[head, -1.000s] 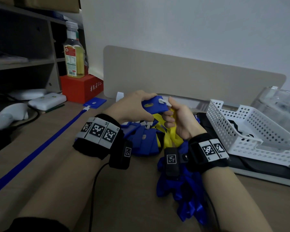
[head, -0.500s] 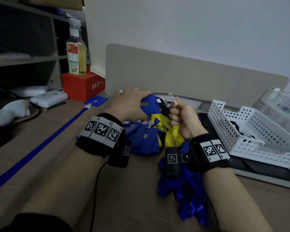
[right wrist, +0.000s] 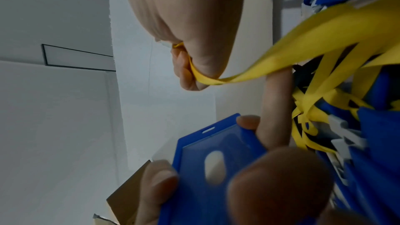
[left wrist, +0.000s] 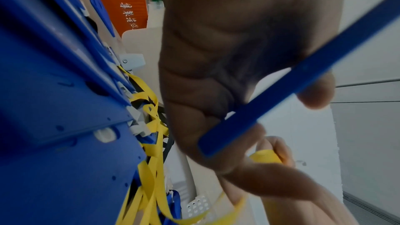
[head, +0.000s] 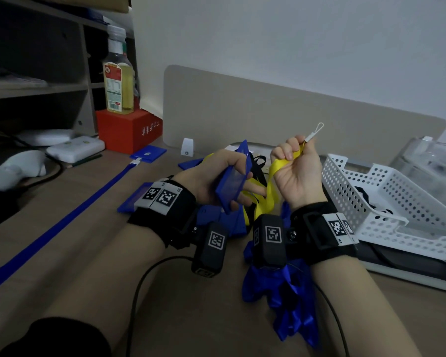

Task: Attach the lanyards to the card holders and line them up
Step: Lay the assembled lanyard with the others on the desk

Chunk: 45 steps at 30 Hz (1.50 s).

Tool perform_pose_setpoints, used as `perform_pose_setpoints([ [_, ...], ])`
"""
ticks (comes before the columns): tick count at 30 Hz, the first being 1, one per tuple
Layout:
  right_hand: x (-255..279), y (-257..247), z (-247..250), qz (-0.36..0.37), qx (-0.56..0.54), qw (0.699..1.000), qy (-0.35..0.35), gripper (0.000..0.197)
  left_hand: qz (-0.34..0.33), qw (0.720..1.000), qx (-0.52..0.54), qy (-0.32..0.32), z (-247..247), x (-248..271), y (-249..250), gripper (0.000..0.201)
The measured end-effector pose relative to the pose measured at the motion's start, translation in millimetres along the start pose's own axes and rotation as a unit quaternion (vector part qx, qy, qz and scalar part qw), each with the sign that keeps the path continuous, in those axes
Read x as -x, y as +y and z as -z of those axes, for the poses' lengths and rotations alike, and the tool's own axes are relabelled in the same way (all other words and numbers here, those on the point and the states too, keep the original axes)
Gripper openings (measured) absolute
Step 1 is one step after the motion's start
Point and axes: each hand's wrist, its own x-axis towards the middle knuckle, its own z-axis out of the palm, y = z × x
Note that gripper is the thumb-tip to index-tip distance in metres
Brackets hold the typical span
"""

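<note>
Between my two hands, just left of the raised clip, my left hand (head: 211, 181) grips the blue card holder (head: 233, 180) on edge, its long axis upright and its slot (right wrist: 208, 130) at the top. My right hand (head: 298, 173) is closed on the soft yellow lanyard (head: 274, 181), whose thin white loop (head: 316, 131) sticks up above the slot; hard flat holders and limp ribbons lie heaped on the surface (head: 93, 243) below.

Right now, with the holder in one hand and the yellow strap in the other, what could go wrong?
1. The yellow lanyard trails down into a tangle of other straps; pulling may drag them along.
2. The white loop sticks out past the right hand and looks thin; threading it through the card holder slot could miss.
3. The left hand grips the holder by its edges, so pushing may tilt it.
</note>
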Motion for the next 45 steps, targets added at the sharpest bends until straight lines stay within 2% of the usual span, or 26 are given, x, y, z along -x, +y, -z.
perform_pose_setpoints([
  [3, -1, -1, 5, 0.009, -0.013, 1.000, 0.014, 0.043, -0.004, 1.000, -0.001, -0.001, -2, 1, -1, 0.029],
  [9, 0, 6, 3, -0.002, -0.031, 0.999, 0.018, 0.044, -0.054, 0.999, -0.005, 0.003, -8, -3, -7, 0.023],
  [11, 1, 7, 2, -0.006, -0.040, 0.999, 0.019, 0.044, -0.052, 0.999, -0.009, -0.015, -9, -2, -7, 0.018],
  [17, -2, 1, 9, 0.007, -0.013, 1.000, 0.021, 0.042, -0.032, 0.998, -0.027, -0.036, -6, -2, -5, 0.022],
  [19, -3, -5, 13, 0.028, 0.054, 0.997, 0.050, 0.041, -0.033, 0.999, 0.005, -0.035, 0, -1, -2, 0.027],
  [21, -5, -10, 17, 0.063, 0.186, 0.975, 0.105, 0.038, -0.042, 0.998, 0.037, -0.031, 8, 2, 3, 0.029],
  [24, -3, -13, 23, 0.102, 0.408, 0.894, 0.152, 0.032, -0.088, 0.992, 0.083, -0.018, 16, 7, 10, 0.020],
  [26, -2, -10, 25, 0.069, 0.547, 0.825, 0.123, 0.027, -0.126, 0.986, 0.108, -0.017, 18, 11, 14, 0.017],
  [28, 1, -2, 23, -0.032, 0.625, 0.779, 0.045, 0.031, -0.144, 0.983, 0.116, -0.020, 18, 13, 16, 0.016],
  [29, 3, 2, 22, -0.086, 0.628, 0.773, -0.011, 0.039, -0.147, 0.982, 0.119, -0.022, 17, 13, 16, 0.015],
  [31, 11, 9, 17, -0.163, 0.583, 0.789, -0.104, 0.044, -0.155, 0.979, 0.130, -0.025, 15, 12, 16, 0.014],
  [32, 15, 11, 14, -0.192, 0.571, 0.787, -0.133, 0.045, -0.161, 0.977, 0.141, -0.023, 14, 12, 17, 0.014],
  [33, 18, 11, 13, -0.208, 0.583, 0.770, -0.154, 0.043, -0.168, 0.974, 0.154, -0.018, 13, 12, 17, 0.015],
  [38, 26, 9, 18, -0.186, 0.649, 0.707, -0.209, 0.021, -0.206, 0.960, 0.189, -0.001, 12, 14, 23, 0.021],
  [40, 24, 10, 18, -0.158, 0.658, 0.711, -0.192, 0.017, -0.227, 0.955, 0.189, 0.020, 13, 14, 25, 0.020],
  [42, 22, 10, 17, -0.142, 0.641, 0.733, -0.179, 0.021, -0.242, 0.951, 0.189, 0.045, 15, 16, 27, 0.017],
  [45, 18, 7, 19, -0.131, 0.633, 0.740, -0.185, 0.031, -0.242, 0.949, 0.162, 0.120, 17, 15, 29, 0.009],
])
